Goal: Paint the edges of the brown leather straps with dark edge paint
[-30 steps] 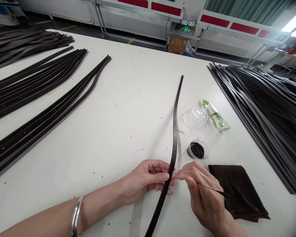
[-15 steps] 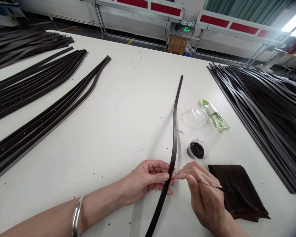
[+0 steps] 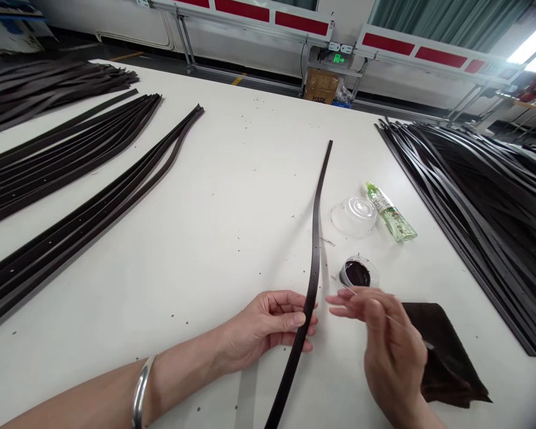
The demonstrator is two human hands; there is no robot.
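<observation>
Left hand (image 3: 268, 325) is gripping a dark leather strap (image 3: 315, 262) from the side, thumb across the front and fingers curled behind, and from where I'm sitting the strap is running down toward the wearer and up ahead of that hand, curving over the white worktable (image 3: 232, 179) to a free end well beyond the fingers. Right hand (image 3: 390, 345) is hovering just right of the strap without touching it, pinching a thin pointed tool (image 3: 424, 344) in its fingers, with the fine tip coming close to a small round cup of dark liquid (image 3: 356, 274) ahead of that hand. Further ahead, a clear plastic lid (image 3: 354, 216) and a green tube (image 3: 390, 215) are lying side by side, and a dark cloth (image 3: 446, 351) is poking out behind the right hand. Rows of dark straps (image 3: 84, 161) are lying left of the left hand, a big heap of dark straps (image 3: 482, 202) is spreading out right of the right hand, and a silver bangle (image 3: 138, 393) is sitting on the left wrist.
</observation>
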